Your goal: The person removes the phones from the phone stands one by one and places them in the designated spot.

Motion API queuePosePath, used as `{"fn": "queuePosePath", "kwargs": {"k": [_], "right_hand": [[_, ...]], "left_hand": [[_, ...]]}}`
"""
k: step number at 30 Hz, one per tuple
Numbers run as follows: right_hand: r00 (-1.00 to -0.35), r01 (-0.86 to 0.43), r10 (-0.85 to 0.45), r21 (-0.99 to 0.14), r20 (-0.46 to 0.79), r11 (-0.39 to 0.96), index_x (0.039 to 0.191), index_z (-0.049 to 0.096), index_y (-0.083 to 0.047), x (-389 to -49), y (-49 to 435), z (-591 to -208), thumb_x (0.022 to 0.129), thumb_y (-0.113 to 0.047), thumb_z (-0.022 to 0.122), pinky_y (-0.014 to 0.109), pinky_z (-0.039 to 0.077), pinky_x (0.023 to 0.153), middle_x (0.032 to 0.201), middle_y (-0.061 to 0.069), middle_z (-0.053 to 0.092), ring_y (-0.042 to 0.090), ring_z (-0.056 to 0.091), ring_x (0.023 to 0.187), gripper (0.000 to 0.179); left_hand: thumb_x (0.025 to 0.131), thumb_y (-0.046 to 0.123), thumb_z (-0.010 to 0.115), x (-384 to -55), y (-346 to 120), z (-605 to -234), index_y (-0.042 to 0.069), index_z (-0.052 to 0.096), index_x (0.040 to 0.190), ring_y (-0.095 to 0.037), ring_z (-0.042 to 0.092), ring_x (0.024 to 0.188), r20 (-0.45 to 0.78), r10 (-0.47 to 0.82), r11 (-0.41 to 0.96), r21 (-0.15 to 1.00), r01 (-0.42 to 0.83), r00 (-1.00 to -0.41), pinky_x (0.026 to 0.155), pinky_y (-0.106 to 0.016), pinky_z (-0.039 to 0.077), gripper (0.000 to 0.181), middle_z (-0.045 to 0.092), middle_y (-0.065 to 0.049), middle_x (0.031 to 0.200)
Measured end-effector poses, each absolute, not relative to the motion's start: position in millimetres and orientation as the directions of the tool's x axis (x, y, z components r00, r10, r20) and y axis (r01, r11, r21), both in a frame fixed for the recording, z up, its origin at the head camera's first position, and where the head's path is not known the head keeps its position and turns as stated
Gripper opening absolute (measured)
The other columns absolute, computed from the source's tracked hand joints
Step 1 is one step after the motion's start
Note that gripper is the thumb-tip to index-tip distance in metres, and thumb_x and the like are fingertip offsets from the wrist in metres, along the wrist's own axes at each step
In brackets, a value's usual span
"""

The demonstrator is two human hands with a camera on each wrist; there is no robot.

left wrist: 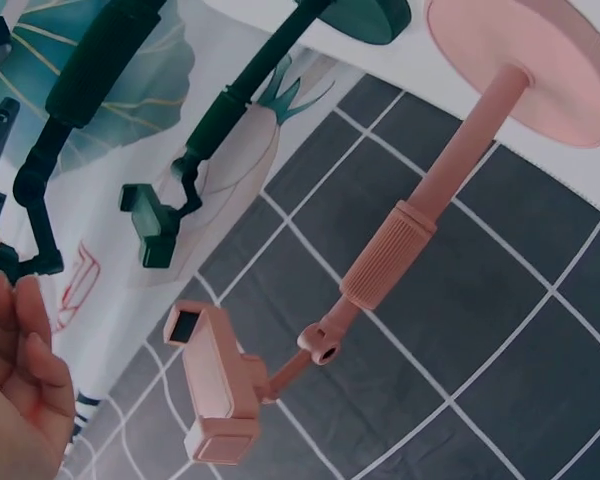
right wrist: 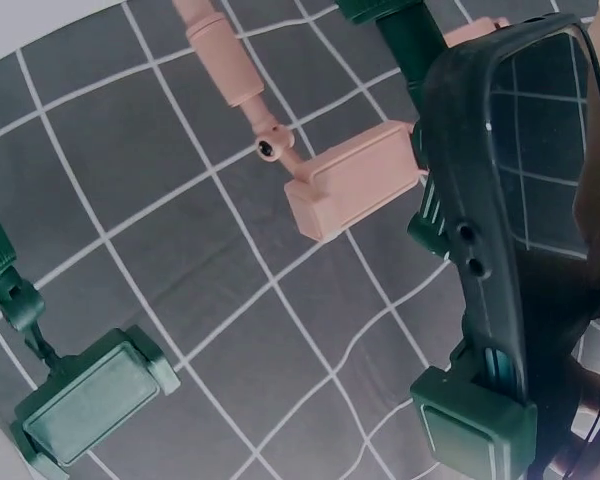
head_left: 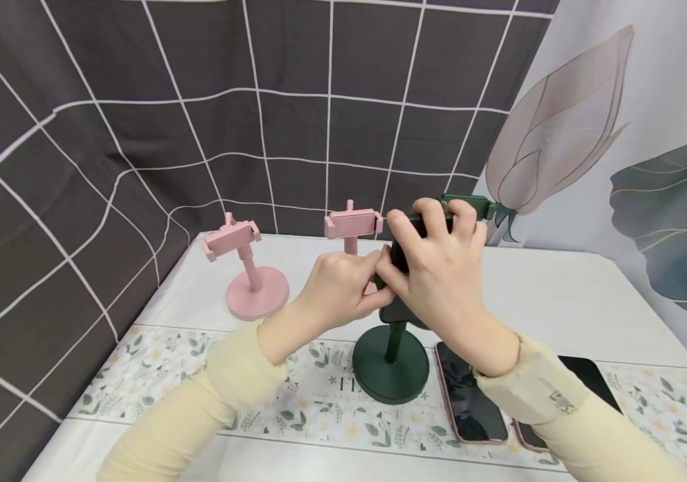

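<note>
My right hand (head_left: 442, 261) grips a black smartphone (right wrist: 540, 160), its fingers over the top edge and its thumb toward the left end. The phone sits tilted at the clamp of a dark green phone stand (head_left: 390, 365); one green clamp end (right wrist: 475, 425) lies against the phone in the right wrist view. My left hand (head_left: 343, 284) has its fingers curled at the left end of the clamp and phone. In the left wrist view the left fingertips (left wrist: 15, 300) meet the dark holder. The hands hide much of the clamp in the head view.
Two pink phone stands (head_left: 257, 291) (head_left: 352, 224) stand behind and to the left. A second green stand (head_left: 470, 204) is behind my right hand. Two smartphones (head_left: 470, 395) (head_left: 590, 378) lie on the flowered tablecloth (head_left: 307, 428) at right. A dark grid curtain (head_left: 295, 127) hangs behind.
</note>
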State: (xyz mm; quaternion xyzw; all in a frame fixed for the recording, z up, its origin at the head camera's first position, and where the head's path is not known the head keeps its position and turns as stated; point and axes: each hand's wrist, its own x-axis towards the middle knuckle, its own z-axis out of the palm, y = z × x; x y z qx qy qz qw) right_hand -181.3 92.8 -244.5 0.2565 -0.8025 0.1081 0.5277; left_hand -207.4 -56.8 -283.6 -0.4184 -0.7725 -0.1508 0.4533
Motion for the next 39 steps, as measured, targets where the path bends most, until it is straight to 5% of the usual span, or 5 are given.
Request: {"fn": "queuePosePath", "kwargs": {"k": [20,32,39], "right_hand": [[-0.333,-0.555,-0.317,0.087,0.888,0.827,0.096,0.054,-0.010,-174,87,-245,0.074,-0.012,0.061,0.055,0.030,0.064,0.101,0.017,0.049,0.042,0.036,0.094,0.023],[-0.370,-0.539,-0.355,0.113,0.859,0.835,0.097,0.054,-0.011,-172,93,-240,0.076,-0.013,0.059,0.056,0.031,0.064,0.102,0.017,0.048,0.042,0.036,0.095,0.021],[-0.340,-0.564,-0.392,0.148,0.855,0.812,0.097,0.055,-0.010,-171,96,-241,0.076,-0.016,0.058,0.056,0.033,0.063,0.101,0.016,0.050,0.042,0.037,0.096,0.022]], "left_hand": [[0.069,0.020,0.065,-205,-67,-285,0.010,0.046,0.069,-0.009,0.040,0.039,0.857,0.494,0.534,-0.166,0.829,-0.146,0.037,-0.020,0.029,0.022,0.045,0.007,0.048],[0.068,0.018,0.066,-202,-69,-283,0.009,0.046,0.066,-0.009,0.038,0.037,0.858,0.482,0.553,-0.143,0.821,-0.175,0.036,-0.020,0.029,0.022,0.044,0.004,0.048],[0.067,0.017,0.067,-195,-70,-281,0.008,0.046,0.066,-0.011,0.038,0.038,0.840,0.492,0.611,-0.147,0.778,-0.227,0.035,-0.022,0.030,0.022,0.044,0.004,0.048]]}}
